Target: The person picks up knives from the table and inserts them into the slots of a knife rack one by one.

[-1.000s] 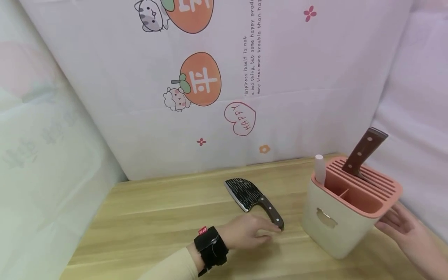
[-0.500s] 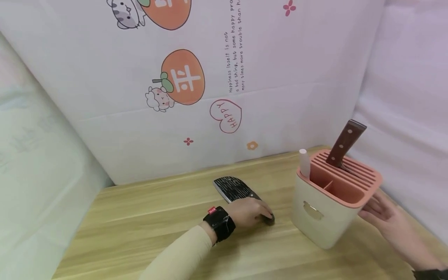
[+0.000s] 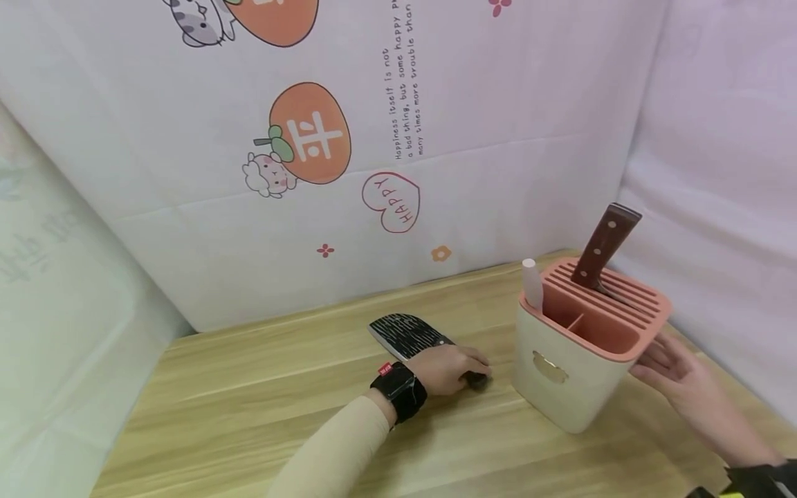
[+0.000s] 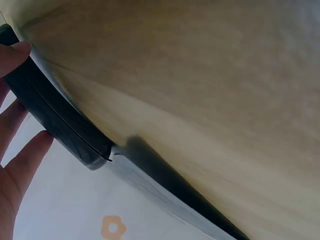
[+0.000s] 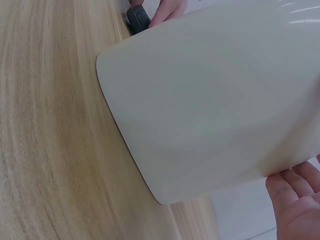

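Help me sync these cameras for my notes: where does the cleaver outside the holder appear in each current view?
Head: the cleaver is just below centre, left of the cream holder.
Left wrist: it runs diagonally from upper left, where its handle shows, to the bottom edge.
Right wrist: only its handle end shows, near the top edge, left of centre.
Shared landmark: the wooden tabletop.

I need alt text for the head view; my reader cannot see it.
A person's left grip holds a cleaver at a wooden table. The right grip touches a cream holder with a brown-handled knife slanting from its slotted top.
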### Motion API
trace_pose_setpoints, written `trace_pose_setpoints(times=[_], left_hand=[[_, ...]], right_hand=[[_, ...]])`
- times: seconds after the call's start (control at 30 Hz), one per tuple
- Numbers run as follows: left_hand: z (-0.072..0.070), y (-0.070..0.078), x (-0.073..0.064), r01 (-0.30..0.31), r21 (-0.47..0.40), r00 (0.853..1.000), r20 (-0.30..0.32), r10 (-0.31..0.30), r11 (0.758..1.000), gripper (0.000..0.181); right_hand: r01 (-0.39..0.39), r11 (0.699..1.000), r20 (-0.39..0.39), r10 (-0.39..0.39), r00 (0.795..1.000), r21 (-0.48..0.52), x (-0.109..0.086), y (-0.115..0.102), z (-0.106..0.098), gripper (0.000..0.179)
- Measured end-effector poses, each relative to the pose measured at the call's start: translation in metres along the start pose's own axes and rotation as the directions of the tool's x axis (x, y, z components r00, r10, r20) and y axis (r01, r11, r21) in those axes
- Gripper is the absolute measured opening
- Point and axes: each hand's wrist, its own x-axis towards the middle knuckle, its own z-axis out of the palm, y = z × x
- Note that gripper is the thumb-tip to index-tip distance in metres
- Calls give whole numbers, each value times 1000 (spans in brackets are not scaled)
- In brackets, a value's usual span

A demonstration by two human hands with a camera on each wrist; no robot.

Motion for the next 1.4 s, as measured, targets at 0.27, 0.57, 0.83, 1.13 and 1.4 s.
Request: trace_pose_setpoints(times=[0.27, 0.57, 0.83, 1.13, 1.4], left_hand=[[2, -5, -3, 78, -10, 996, -35, -78, 997, 39], [5, 3, 3, 52, 77, 999, -12, -52, 996, 37], [4, 9, 3, 25, 205, 1000, -23, -20, 978, 33], [-30, 17, -8, 108, 73, 993, -60, -104, 991, 42], [-72, 24, -27, 73, 3, 957, -280, -69, 997, 44]], right_hand=[[-27, 995, -18, 25, 1000, -94, 1, -5, 0, 68], [-15, 1000, -11, 15, 1000, -13, -2, -1, -2, 68], [-22, 1000, -2, 22, 1000, 7, -4, -4, -2, 67], [-13, 999, 4, 13, 1000, 34, -3, -3, -1, 69], [-46, 999, 1, 46, 999, 7, -3, -2, -2, 68]])
